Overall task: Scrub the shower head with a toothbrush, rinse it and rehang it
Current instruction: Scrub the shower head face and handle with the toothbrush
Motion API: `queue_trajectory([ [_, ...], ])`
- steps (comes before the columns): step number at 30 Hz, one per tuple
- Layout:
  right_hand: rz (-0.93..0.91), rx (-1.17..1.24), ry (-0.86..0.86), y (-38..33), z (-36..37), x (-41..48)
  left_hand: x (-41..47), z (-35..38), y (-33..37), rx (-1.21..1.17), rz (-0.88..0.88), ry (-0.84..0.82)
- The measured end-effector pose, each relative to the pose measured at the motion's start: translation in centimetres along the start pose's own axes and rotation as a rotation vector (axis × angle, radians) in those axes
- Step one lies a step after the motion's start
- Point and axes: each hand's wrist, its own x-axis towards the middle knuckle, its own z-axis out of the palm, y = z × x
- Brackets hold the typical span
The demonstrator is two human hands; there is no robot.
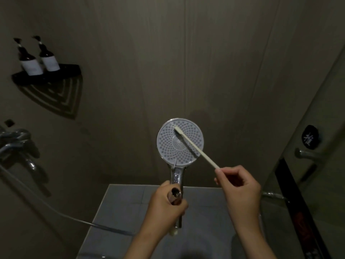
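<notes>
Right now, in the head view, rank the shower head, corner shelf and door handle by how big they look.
Largest: shower head, though nearest the camera.
Then corner shelf.
Smallest: door handle.

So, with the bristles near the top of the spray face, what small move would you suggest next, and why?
Probably the right hand should sweep the toothbrush down across the shower head: its bristles rest near the upper rim, most nozzles lie below, and the left hand steadies the handle.
</notes>
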Motion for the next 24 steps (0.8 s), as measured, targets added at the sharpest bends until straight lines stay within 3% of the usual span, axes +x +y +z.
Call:
queue_trajectory([
  [5,0.014,-0.113,-0.089,0.3,-1.6,0.8,-0.1,0.8,0.6,0.025,0.046,-0.006],
  [24,0.096,-0.122,-0.355,1.1,-3.3,0.6,-2.1,1.2,-0.1,0.036,0.002,-0.036],
])
